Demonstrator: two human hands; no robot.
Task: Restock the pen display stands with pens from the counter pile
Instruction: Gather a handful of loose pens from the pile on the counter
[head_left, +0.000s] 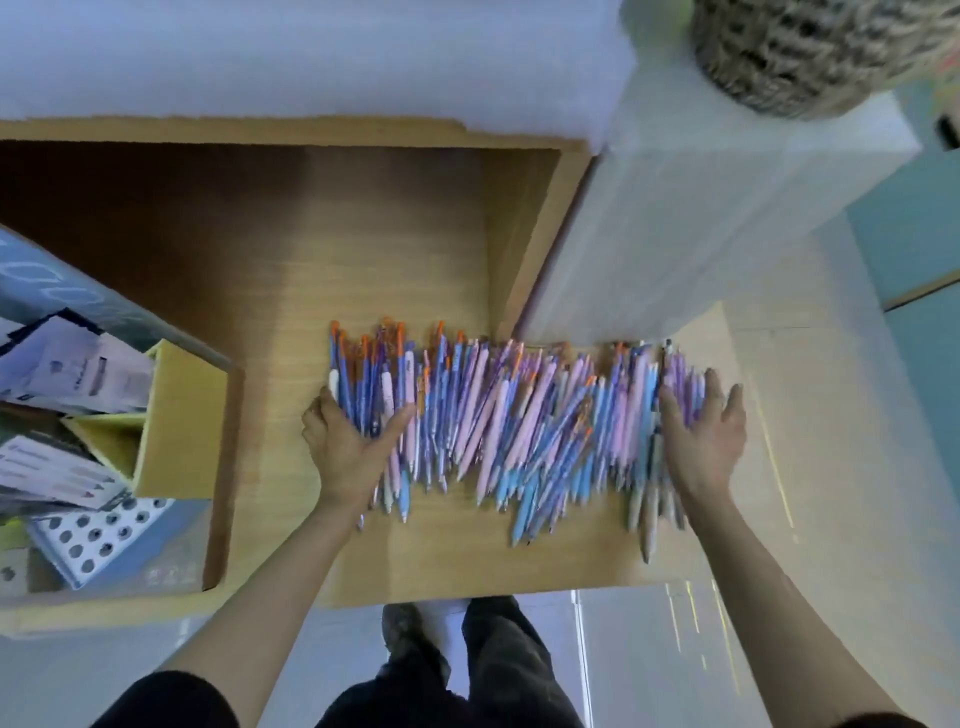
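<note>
A wide pile of pens (509, 421), pink, blue and purple with several orange caps, lies across the wooden counter (363, 260). My left hand (353, 447) rests on the pile's left end, fingers straight, thumb spread over the pens. At the right end my right hand (701, 431) presses flat against the pile's edge, fingers straight. The pile lies between the two hands. A white pen stand with round holes (98, 535) lies in the box at the lower left.
An open cardboard box (182, 421) at the left holds paper packets and the holed stand. A white block (701, 223) stands at the counter's right rear, with a woven basket (810, 47) on top. The counter's front edge runs just below the pens.
</note>
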